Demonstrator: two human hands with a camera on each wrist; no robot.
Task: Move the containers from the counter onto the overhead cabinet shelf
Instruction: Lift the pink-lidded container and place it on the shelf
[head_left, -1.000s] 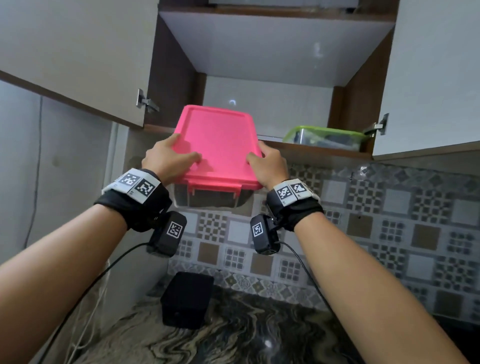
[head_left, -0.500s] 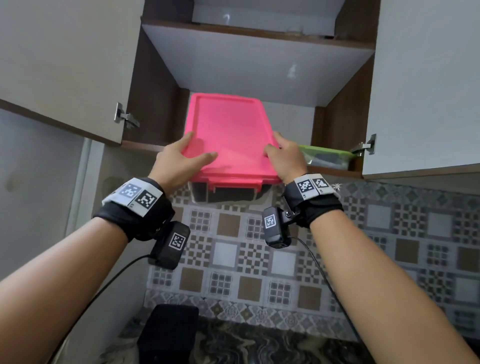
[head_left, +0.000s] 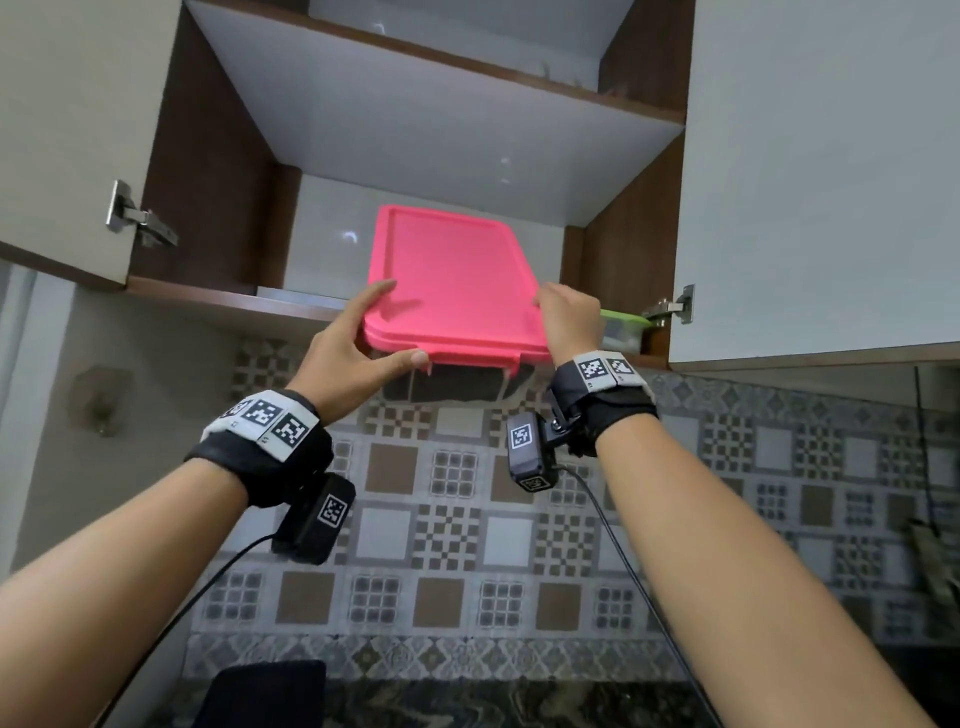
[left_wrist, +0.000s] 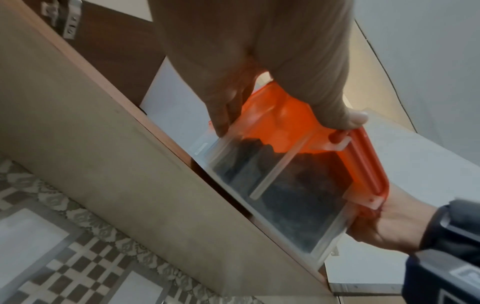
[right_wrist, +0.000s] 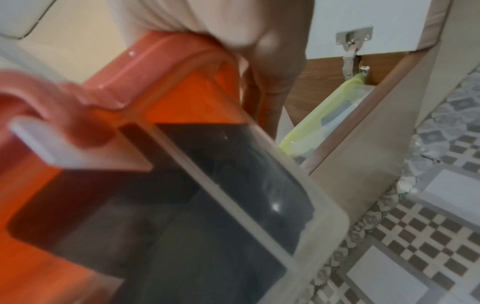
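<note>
A clear container with a pink lid (head_left: 452, 280) holds dark contents (left_wrist: 293, 185). Its far part lies over the lower cabinet shelf (head_left: 223, 299), and its near end sticks out past the shelf edge. My left hand (head_left: 387, 332) grips its left near corner, thumb along the lid's front rim and fingers on the side. My right hand (head_left: 563, 317) grips the right edge, fingers curled over the lid (right_wrist: 182, 86). A green-lidded container (head_left: 623, 325) stands on the same shelf, just right of my right hand, and also shows in the right wrist view (right_wrist: 335, 115).
Both cabinet doors stand open, the left door (head_left: 67, 130) and the right door (head_left: 821, 182). An upper shelf (head_left: 441, 119) roofs the lower compartment. Patterned wall tiles (head_left: 467, 519) run below. A black box (head_left: 265, 693) sits on the marbled counter (head_left: 493, 706).
Both hands have raised the pink-lidded container and pushed it forward, from below the shelf edge to partly over the shelf. My view has tilted upward.
</note>
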